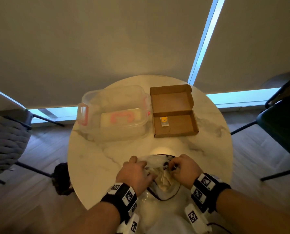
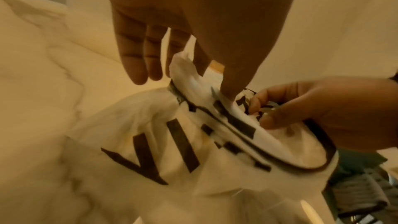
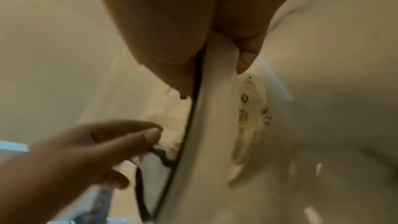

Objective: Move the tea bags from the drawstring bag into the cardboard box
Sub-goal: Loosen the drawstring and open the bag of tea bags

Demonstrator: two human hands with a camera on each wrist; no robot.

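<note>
Drawstring bag [image 1: 159, 173], white with black lettering and a dark cord, is seen at the near edge of the round marble table [image 1: 93, 154], right between both hands, its mouth being spread. Further back, on the far left of the table, a clear plastic container [image 1: 113, 114] with pink clasps is set, and just to its right the cardboard box [image 1: 173, 112] lies open, lid flap folded back. One tea bag [image 1: 164, 121] with a yellow tag is already laid inside the box, towards its left side. Down at the bag, the left hand [image 1: 134, 173] is clamped on the left rim: in the left wrist view the cloth is pinched between thumb and forefinger, the other fingers [image 2: 133, 54] held fairly straight. The right hand [image 1: 184, 168] is curled on the right rim, fingertips [image 2: 258, 106] tucked into the opening, the edge gripped. In the right wrist view, pale paper with small printed marks can be made out inside the bag [image 3: 215, 108], though too blurred to be read.
</note>
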